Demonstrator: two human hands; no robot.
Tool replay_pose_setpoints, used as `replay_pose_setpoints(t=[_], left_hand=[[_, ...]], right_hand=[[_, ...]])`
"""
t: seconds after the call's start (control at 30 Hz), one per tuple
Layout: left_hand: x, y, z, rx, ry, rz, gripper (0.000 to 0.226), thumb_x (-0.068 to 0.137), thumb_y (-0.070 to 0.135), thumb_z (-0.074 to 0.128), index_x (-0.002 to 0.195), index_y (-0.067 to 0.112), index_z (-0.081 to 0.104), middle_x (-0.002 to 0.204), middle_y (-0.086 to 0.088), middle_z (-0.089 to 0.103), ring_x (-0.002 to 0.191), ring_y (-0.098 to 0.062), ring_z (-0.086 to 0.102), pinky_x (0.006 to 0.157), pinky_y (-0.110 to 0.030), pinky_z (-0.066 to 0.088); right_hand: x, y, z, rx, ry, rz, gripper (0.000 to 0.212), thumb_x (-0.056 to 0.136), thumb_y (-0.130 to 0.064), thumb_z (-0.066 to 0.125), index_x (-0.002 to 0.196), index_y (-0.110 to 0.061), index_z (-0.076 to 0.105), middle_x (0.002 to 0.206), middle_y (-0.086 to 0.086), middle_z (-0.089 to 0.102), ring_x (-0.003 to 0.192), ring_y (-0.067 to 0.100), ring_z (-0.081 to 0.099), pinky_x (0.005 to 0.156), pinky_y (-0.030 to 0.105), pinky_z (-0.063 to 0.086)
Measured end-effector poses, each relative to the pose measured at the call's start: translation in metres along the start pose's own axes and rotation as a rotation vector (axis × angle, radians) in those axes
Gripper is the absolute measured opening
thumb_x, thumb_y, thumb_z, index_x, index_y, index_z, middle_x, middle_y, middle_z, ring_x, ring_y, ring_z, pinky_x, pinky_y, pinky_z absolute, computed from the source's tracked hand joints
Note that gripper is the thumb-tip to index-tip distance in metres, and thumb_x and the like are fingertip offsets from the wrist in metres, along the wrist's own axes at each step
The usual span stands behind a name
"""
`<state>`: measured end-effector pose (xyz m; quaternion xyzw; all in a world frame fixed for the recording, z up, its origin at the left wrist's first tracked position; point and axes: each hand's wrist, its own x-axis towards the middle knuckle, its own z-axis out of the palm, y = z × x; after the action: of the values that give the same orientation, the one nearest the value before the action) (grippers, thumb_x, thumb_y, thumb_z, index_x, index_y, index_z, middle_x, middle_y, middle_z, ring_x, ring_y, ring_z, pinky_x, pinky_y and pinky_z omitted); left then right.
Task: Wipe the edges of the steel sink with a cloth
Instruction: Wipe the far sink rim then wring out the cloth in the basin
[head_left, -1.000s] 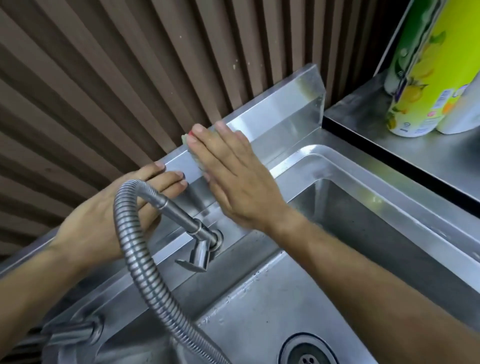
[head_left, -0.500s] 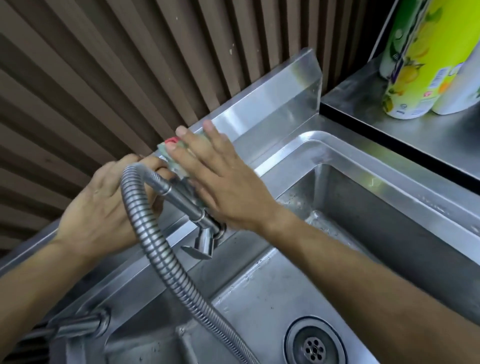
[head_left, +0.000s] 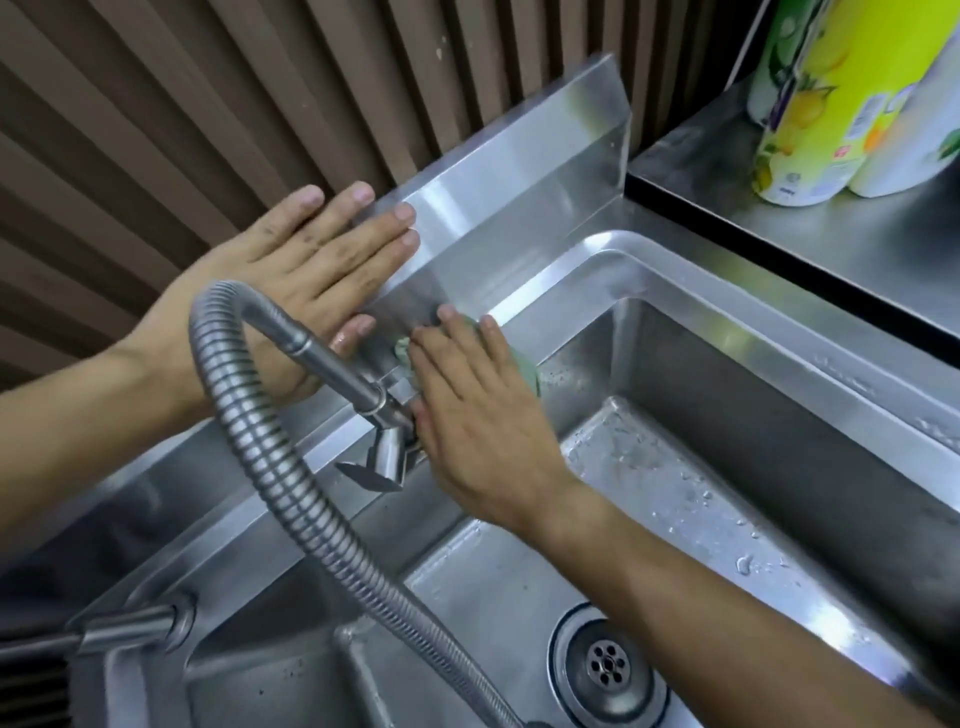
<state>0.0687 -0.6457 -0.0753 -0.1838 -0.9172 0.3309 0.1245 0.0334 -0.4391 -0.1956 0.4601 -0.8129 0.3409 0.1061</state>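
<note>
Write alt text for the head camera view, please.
A right hand presses a green cloth against the back edge of a steel sink beside the flexible faucet, while the left hand rests flat on the backsplash.

Two bare forearms in view, no sleeves showing, no watch, bands or rings seen. Left hand (head_left: 291, 270): broad back, short trimmed nails, small dark specks of grime scattered over knuckles and back. Right hand (head_left: 483, 415): short nails, knuckle creases plain, tendon ridges running toward wrist. No gloves. Fine hair on forearms barely discernible; motion blur softens detail.
</note>
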Motion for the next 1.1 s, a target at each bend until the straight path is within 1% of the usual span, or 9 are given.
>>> replay_pose_setpoints(t=[0.13, 0.23, 0.33, 0.53, 0.6, 0.77, 0.87, 1.0, 1.1], left_hand=[[0.002, 0.001, 0.000, -0.028, 0.010, 0.003, 0.066, 0.107, 0.032, 0.034, 0.164, 0.006, 0.015, 0.172, -0.013, 0.015, 0.160, -0.034, 0.012, 0.130, -0.045, 0.003], [0.002, 0.001, 0.000, -0.023, 0.010, 0.007, 0.066, 0.106, 0.031, 0.034, 0.164, 0.005, 0.015, 0.172, -0.014, 0.015, 0.159, -0.034, 0.011, 0.130, -0.045, 0.002], [0.004, 0.003, -0.001, -0.035, 0.012, 0.007, 0.066, 0.106, 0.030, 0.034, 0.164, 0.004, 0.016, 0.172, -0.015, 0.015, 0.159, -0.035, 0.011, 0.130, -0.045, 0.002], [0.011, 0.001, -0.007, -0.011, 0.020, 0.061, 0.068, 0.106, 0.035, 0.029, 0.163, 0.003, 0.015, 0.172, -0.016, 0.013, 0.160, -0.034, 0.010, 0.130, -0.046, 0.003], [0.027, -0.004, -0.010, -0.007, 0.024, 0.111, 0.068, 0.106, 0.039, 0.028, 0.163, 0.003, 0.017, 0.172, -0.016, 0.015, 0.160, -0.033, 0.011, 0.130, -0.046, 0.002], [0.097, -0.021, -0.004, -0.018, 0.002, 0.231, 0.071, 0.105, 0.045, 0.025, 0.162, 0.003, 0.022, 0.168, -0.019, 0.024, 0.157, -0.037, 0.020, 0.130, -0.050, 0.010], [0.129, -0.021, 0.000, -0.002, -0.005, 0.274, 0.074, 0.102, 0.046, 0.025, 0.161, 0.002, 0.024, 0.167, -0.021, 0.026, 0.156, -0.037, 0.022, 0.129, -0.050, 0.012], [0.151, -0.015, 0.000, -0.024, -0.013, 0.292, 0.075, 0.099, 0.045, 0.025, 0.162, 0.002, 0.024, 0.167, -0.019, 0.027, 0.157, -0.036, 0.021, 0.129, -0.049, 0.012], [0.152, -0.011, 0.004, -0.040, 0.000, 0.281, 0.074, 0.100, 0.042, 0.028, 0.162, 0.003, 0.021, 0.168, -0.019, 0.023, 0.157, -0.036, 0.019, 0.129, -0.050, 0.014]], right_hand=[[0.003, 0.047, -0.015, -0.249, -0.123, -0.079, 0.052, 0.108, -0.027, 0.032, 0.158, -0.013, 0.040, 0.160, 0.011, 0.044, 0.154, 0.039, 0.027, 0.126, 0.053, 0.020], [0.030, 0.095, -0.033, -0.330, -0.078, 0.197, 0.055, 0.102, -0.021, 0.033, 0.152, -0.001, 0.042, 0.155, 0.022, 0.045, 0.148, 0.049, 0.033, 0.121, 0.058, 0.027], [0.037, 0.069, -0.025, -0.276, -0.018, 0.406, 0.062, 0.100, -0.026, 0.032, 0.153, 0.007, 0.038, 0.160, 0.026, 0.038, 0.150, 0.047, 0.031, 0.124, 0.057, 0.024], [0.001, 0.027, -0.019, -0.057, -0.267, -0.089, 0.056, 0.104, -0.032, 0.031, 0.154, -0.008, 0.046, 0.160, 0.012, 0.044, 0.152, 0.037, 0.034, 0.127, 0.048, 0.025], [0.014, 0.051, -0.031, -0.133, -0.257, 0.010, 0.054, 0.104, -0.026, 0.034, 0.155, -0.009, 0.043, 0.160, 0.011, 0.044, 0.152, 0.038, 0.033, 0.127, 0.046, 0.018], [0.059, 0.106, -0.061, -0.458, -0.252, 0.424, 0.060, 0.106, -0.015, 0.026, 0.160, 0.004, 0.012, 0.169, 0.023, 0.014, 0.158, 0.042, 0.007, 0.129, 0.049, 0.001], [0.079, 0.115, -0.060, -0.489, -0.173, 0.510, 0.061, 0.103, -0.014, 0.020, 0.159, 0.009, 0.014, 0.166, 0.028, 0.018, 0.157, 0.043, 0.010, 0.129, 0.050, 0.004], [0.066, 0.107, -0.049, -0.382, 0.134, 0.640, 0.062, 0.098, -0.011, 0.028, 0.158, 0.002, 0.028, 0.163, 0.024, 0.030, 0.153, 0.043, 0.024, 0.128, 0.049, 0.015], [0.050, 0.097, -0.031, -0.358, 0.130, 0.487, 0.055, 0.103, -0.018, 0.041, 0.155, 0.000, 0.036, 0.159, 0.021, 0.038, 0.150, 0.042, 0.031, 0.125, 0.049, 0.025]])
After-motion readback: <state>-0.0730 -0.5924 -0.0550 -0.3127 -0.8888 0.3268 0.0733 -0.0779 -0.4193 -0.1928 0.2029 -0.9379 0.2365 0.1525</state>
